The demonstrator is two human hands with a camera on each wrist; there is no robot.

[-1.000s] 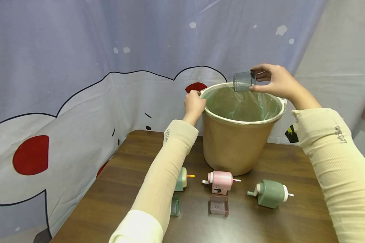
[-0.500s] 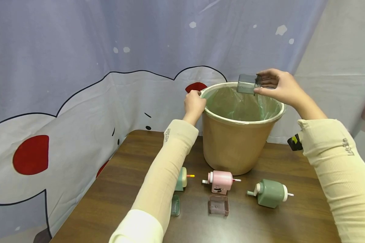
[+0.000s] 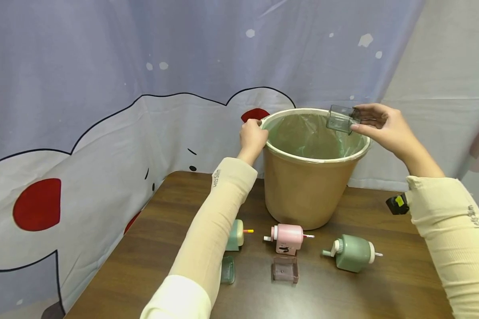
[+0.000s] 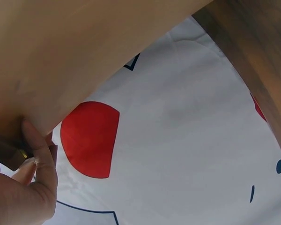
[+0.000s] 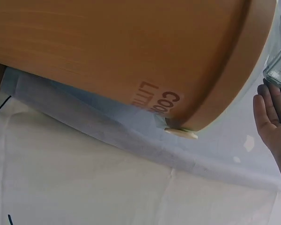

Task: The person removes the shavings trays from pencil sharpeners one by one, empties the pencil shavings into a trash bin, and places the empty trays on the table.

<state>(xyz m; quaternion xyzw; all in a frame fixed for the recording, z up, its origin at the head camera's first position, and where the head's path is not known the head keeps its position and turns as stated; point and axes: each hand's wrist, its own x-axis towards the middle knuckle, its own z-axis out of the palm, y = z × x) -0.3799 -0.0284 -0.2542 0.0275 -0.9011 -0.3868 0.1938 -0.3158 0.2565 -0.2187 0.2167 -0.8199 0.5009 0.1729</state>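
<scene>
Right hand (image 3: 385,128) holds clear tray (image 3: 340,119) over lined bin (image 3: 303,190).

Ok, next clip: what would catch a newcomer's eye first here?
The tan plastic bucket with a green liner bag stands at the far side of the brown wooden table, with the left hand gripping its rim. The right hand pinches a small clear grey plastic box above the bucket's opening. In front of the bucket lie a pink crank sharpener and a green crank sharpener.

A staged tabletop set: cartoon-print curtain (image 3: 104,133) behind a wooden table (image 3: 151,248); lined bin (image 3: 303,195), pencil sharpeners (image 3: 287,237).
</scene>
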